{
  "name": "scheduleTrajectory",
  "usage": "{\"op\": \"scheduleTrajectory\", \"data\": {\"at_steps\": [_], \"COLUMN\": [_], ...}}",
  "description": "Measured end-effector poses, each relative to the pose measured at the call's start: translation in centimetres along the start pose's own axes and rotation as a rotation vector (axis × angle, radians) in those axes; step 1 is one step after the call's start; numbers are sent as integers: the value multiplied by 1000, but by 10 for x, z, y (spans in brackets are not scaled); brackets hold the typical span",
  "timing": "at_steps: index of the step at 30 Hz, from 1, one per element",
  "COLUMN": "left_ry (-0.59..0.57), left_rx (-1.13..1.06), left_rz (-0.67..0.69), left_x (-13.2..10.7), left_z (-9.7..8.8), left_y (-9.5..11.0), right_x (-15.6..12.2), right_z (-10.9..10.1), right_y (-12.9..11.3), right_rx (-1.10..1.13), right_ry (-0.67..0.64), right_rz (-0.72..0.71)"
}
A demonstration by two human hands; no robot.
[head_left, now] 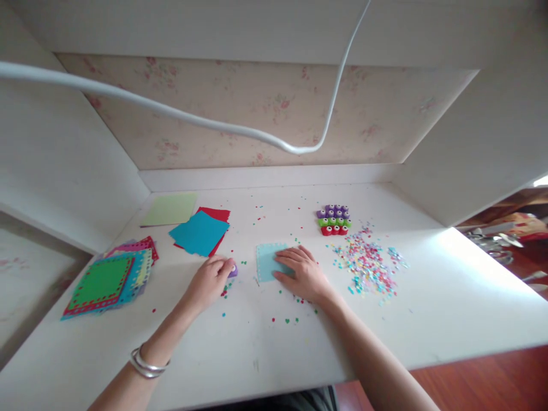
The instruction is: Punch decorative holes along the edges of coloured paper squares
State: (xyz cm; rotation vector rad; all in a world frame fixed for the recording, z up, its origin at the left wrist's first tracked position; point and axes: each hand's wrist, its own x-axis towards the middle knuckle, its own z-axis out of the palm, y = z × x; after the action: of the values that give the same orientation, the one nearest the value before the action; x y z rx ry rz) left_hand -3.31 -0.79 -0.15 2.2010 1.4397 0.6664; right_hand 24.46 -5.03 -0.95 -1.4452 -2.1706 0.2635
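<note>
My left hand (214,277) is closed around a small purple craft punch (233,270), which rests on the white table just left of the pale blue paper. Flat on the pale blue paper square (266,264) lies my right hand (302,271), fingers stretched out and covering its right part. Small holes run along the paper's upper and left edges. Tiny green, red and blue paper cut-outs (287,321) are scattered around both hands. Whether the punch touches the paper's edge is not shown; a gap is visible between them.
Punched sheets (103,282) are stacked at the left. Behind them lie blue paper (199,233) over red sheets and pale green paper (169,209). Purple, green and red punches (334,221) stand in rows at the right, near a confetti pile (372,265). A white cable (240,130) hangs in front.
</note>
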Motion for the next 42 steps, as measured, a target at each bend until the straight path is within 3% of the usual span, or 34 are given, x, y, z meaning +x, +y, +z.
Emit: {"op": "scheduleTrajectory", "data": {"at_steps": [7,11,15,17,20,23,26,29,32,36,42], "left_ry": [108,129,34,-2,-3,-20,-156,-245,-238,-223,-232], "left_rx": [15,-33,-114,-148,-204,-263,-320,-342,-336,-324,-329], "left_rz": [140,153,226,252,234,167,111,92,80,90,83], "left_x": [-21,-22,-20,-18,-12,-9,-7,-6,-4,-2,-1], "left_z": [0,9,20,25,30,32,32,31,30,29,28], "left_y": [-14,0,21,30,35,32,26,22,22,23,24], "right_x": [1,-7,-14,-15,-11,3,31,65,94,114,115], "right_z": [1,3,7,8,3,-13,-39,-65,-79,-74,-62], "right_y": [-1,-19,-54,-66,-66,-38,12,68,109,134,144], "right_rx": [44,180,406,462,494,480,263,93,-59,-202,-277], "right_ry": [91,154,41,46,84,120,269,355,381,375,299], "right_rz": [-35,-2,-16,-28,82,290,531,650,714,740,779]}}
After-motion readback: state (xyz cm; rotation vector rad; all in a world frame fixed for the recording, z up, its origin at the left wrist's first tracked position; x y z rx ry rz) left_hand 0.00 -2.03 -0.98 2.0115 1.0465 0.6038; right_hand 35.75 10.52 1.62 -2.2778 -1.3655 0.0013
